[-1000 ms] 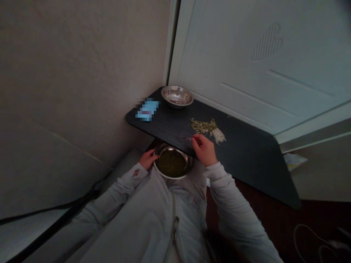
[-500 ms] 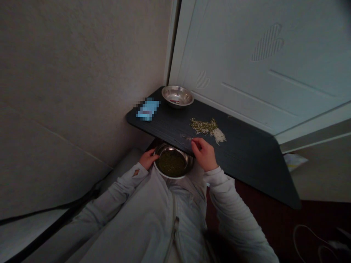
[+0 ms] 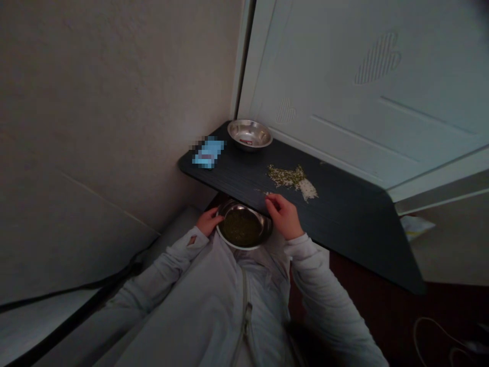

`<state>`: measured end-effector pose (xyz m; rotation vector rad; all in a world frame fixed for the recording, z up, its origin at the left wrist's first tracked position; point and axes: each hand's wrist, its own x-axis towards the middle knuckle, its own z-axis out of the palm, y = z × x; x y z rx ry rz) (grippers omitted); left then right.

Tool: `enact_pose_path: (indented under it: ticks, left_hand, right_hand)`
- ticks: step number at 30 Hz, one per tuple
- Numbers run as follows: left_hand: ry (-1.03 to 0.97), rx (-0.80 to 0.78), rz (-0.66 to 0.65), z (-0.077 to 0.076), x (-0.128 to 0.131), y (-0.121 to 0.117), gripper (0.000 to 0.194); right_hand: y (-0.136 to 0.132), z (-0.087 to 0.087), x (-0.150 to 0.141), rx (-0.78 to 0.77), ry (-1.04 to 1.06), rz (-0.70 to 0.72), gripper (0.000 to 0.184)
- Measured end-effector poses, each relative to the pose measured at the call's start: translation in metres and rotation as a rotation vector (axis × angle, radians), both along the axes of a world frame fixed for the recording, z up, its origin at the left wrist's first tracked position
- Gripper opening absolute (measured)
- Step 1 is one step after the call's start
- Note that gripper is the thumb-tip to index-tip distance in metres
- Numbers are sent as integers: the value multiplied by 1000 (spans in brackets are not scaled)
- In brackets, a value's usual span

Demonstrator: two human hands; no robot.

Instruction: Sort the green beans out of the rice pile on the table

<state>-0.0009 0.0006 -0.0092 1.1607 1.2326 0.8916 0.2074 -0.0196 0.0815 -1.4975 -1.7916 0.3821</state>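
A metal bowl [image 3: 267, 228] rests on my lap beneath the table's near edge, with a mass of small dark green grains [image 3: 241, 227] inside. My left hand [image 3: 208, 221] grips its left rim, thumb over the edge. Fingers pinched together, my right hand [image 3: 283, 214] is at the edge of the dark table [image 3: 351, 219]. A few pale bits [image 3: 263, 192] lie at its fingertips; whether anything is between them is too small to tell. Beyond it, a heap of mixed green and white grains [image 3: 287, 176] adjoins a patch of white grains [image 3: 308, 189].
A second metal bowl [image 3: 250, 135] with a red label inside stands at the table's back left. Beside it lies a blurred-out blue object [image 3: 209, 153]. A wall [image 3: 153, 102] borders the left, a white door panel [image 3: 336, 76] the back. A cable [image 3: 416, 331] trails at lower right.
The view has shifted slightly, moving the scene a little to the right. My right fingertips stay near the table's edge, close to the pale bits. My left hand keeps its grip on the bowl.
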Motion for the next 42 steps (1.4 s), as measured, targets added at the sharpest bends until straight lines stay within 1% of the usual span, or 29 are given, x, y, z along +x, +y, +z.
enact_pose_path:
  ticks: [5, 10, 12, 17, 20, 22, 27, 34, 42]
  left_hand:
    - [-47, -16, -5, -3, 0, 0, 41]
    - [-65, -22, -3, -6, -1, 1, 40]
    - [-61, -15, -10, -8, -1, 1, 40]
    - [-14, 18, -12, -12, -3, 2, 39]
    - [-2, 33, -19, -11, -3, 2, 40]
    - [1, 37, -20, -10, -3, 2, 40]
    - [61, 50, -24, -7, -2, 2, 39]
    - [88, 46, -28, -7, -2, 2, 36]
    - [88, 37, -28, -1, -1, 1, 36]
  right_hand:
    - [1, -1, 2, -35, 54, 49, 23]
    - [2, 0, 5, -71, 85, 54, 23]
    - [3, 1, 11, -66, 104, 23, 24]
    - [7, -1, 38, -44, 191, -138, 25]
    - [6, -4, 52, -48, 254, -198, 25]
    - [5, -5, 56, -47, 288, -223, 25]
    - [5, -9, 56, -10, 284, -264, 25]
    - [6, -12, 58, -7, 247, -244, 27]
    - [5, -8, 55, 1, 205, -221, 24]
